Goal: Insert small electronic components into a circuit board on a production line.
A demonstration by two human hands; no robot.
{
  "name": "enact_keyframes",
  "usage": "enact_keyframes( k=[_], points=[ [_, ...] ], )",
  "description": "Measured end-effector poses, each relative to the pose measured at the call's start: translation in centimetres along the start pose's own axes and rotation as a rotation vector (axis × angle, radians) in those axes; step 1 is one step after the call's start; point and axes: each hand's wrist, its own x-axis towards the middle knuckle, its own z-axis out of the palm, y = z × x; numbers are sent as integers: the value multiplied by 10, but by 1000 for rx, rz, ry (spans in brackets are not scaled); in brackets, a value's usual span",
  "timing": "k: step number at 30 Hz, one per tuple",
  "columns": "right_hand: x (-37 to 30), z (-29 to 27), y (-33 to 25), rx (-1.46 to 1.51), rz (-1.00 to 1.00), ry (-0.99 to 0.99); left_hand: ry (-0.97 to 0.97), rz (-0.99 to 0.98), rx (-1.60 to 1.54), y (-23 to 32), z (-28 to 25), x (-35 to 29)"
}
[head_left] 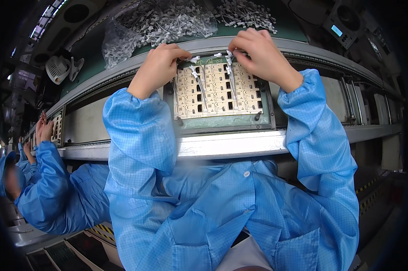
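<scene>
A panel of cream circuit boards (218, 90) lies in a dark green carrier tray (222, 123) in front of me. Short white wire leads run up across it, and one lead with a white plug (194, 71) rests on the left part. My left hand (158, 67) is closed over the panel's far left corner; its fingertips are beside a white connector at the far edge, and what they pinch is hidden. At the far edge, right of the middle, my right hand (261, 55) pinches a white wire lead (230, 67) near its upper end.
Beyond the metal rail (303, 46) are heaps of white wire leads (179, 25), partly in a clear bag (115, 47). A near rail (231, 143) runs along the conveyor. At left, a co-worker in blue (50, 185) works beside a white fan (59, 68). A device with a lit screen (336, 30) stands far right.
</scene>
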Motion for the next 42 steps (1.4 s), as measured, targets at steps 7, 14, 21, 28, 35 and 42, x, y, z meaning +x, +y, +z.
enact_keyframes(
  k=[7,14,21,28,35,42],
  points=[
    [-1,11,-35,103,-175,-157,-47,-7,4,0,-34,-27],
    [4,16,-38,52,-238,-231,-82,38,102,8,-32,-47],
    [11,14,-37,28,-259,-220,32,156,94,-3,-19,-50],
    [17,16,-42,40,-236,-262,15,116,148,-4,-15,-50],
    [16,8,-51,22,-290,-239,38,173,80,-5,-12,-53],
    [15,-4,-60,113,-321,-311,106,245,66,-7,-10,-50]
  ],
)
